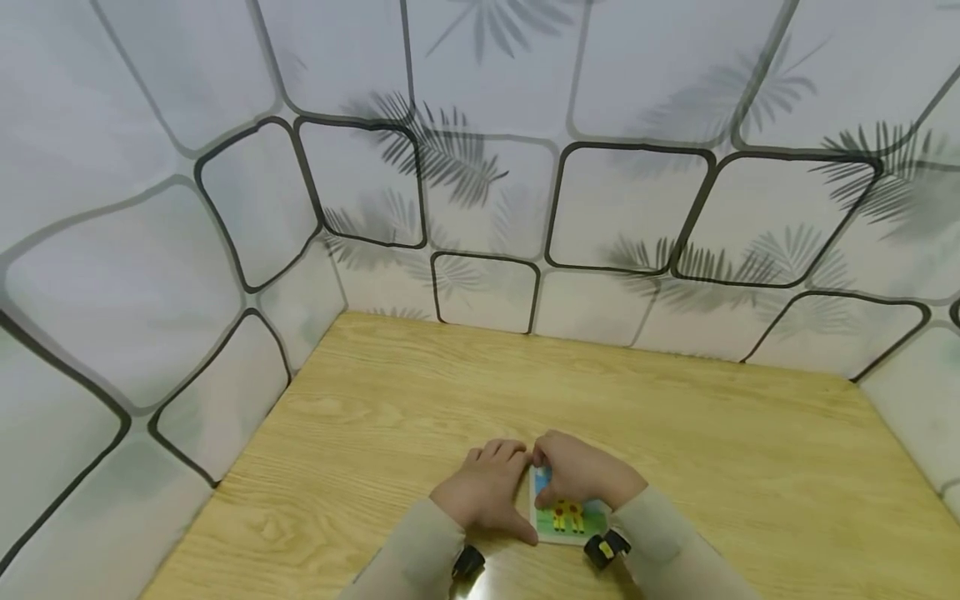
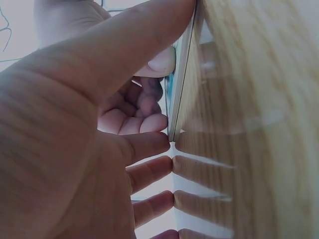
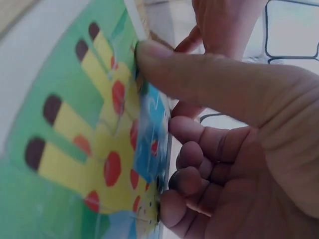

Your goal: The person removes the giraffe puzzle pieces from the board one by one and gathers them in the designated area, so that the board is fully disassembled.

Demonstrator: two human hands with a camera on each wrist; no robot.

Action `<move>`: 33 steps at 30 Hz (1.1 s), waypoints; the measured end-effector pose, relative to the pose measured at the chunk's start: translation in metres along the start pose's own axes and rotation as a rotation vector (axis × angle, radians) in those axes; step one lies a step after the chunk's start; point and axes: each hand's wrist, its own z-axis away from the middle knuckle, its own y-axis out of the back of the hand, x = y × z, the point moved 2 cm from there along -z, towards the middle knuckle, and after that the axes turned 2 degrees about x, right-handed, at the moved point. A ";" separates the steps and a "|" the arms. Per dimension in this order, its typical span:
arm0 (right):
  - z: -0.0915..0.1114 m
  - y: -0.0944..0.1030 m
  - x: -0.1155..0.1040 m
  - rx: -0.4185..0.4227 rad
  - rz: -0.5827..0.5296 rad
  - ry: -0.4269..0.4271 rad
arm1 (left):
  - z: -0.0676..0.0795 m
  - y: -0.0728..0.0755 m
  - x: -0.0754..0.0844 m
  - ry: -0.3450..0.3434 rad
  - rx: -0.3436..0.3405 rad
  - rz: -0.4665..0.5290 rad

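A flat giraffe puzzle (image 1: 572, 527) lies on the table, with a pale border and thin cut lines across its yellow, red-spotted animal on green and blue. My left hand (image 1: 487, 492) rests along its left side, thumb at the near left corner and the other fingers spread on the wood. In the left wrist view, the left thumb (image 2: 134, 40) touches the board's edge. My right hand (image 1: 581, 473) covers the upper part. Its thumb (image 3: 199, 82) presses on the picture near the left border, while its curled fingers (image 3: 184, 164) meet the far part. The surface beneath them is hidden.
The light wood table (image 1: 420, 392) reaches back to a pale curtain-like wall (image 1: 487, 208) patterned with dark rounded outlines and leaves. Black wrist devices (image 1: 607, 548) sit at both cuffs, close to the tabletop.
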 end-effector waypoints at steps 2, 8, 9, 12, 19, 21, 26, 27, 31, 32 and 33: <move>-0.001 0.000 0.003 -0.014 -0.021 -0.006 | 0.000 0.000 0.001 -0.001 -0.003 -0.003; -0.003 -0.002 0.008 -0.050 -0.067 -0.026 | 0.001 0.000 0.005 0.004 -0.008 0.012; -0.003 -0.002 0.009 -0.053 -0.073 -0.029 | 0.001 0.000 0.005 0.005 -0.007 0.014; -0.002 0.000 0.009 -0.053 -0.090 -0.023 | 0.000 0.001 0.006 0.000 0.006 0.002; 0.002 0.006 0.015 -0.003 -0.131 0.017 | -0.004 0.004 0.005 -0.019 0.029 -0.007; 0.003 0.005 0.018 0.025 -0.134 0.027 | -0.005 0.005 0.005 -0.018 0.030 -0.010; 0.005 0.001 0.023 0.072 -0.156 0.051 | -0.004 0.004 0.004 -0.008 0.022 -0.014; 0.005 0.000 0.023 0.077 -0.148 0.056 | -0.004 0.003 0.004 -0.007 0.020 -0.010; 0.006 -0.004 0.020 0.089 -0.099 0.072 | -0.002 0.000 0.003 -0.001 0.017 0.006; 0.006 -0.004 0.019 0.091 -0.084 0.080 | -0.002 0.000 0.003 0.002 0.015 0.011; 0.006 -0.004 0.019 0.095 -0.064 0.091 | -0.002 0.001 0.002 0.006 0.019 0.012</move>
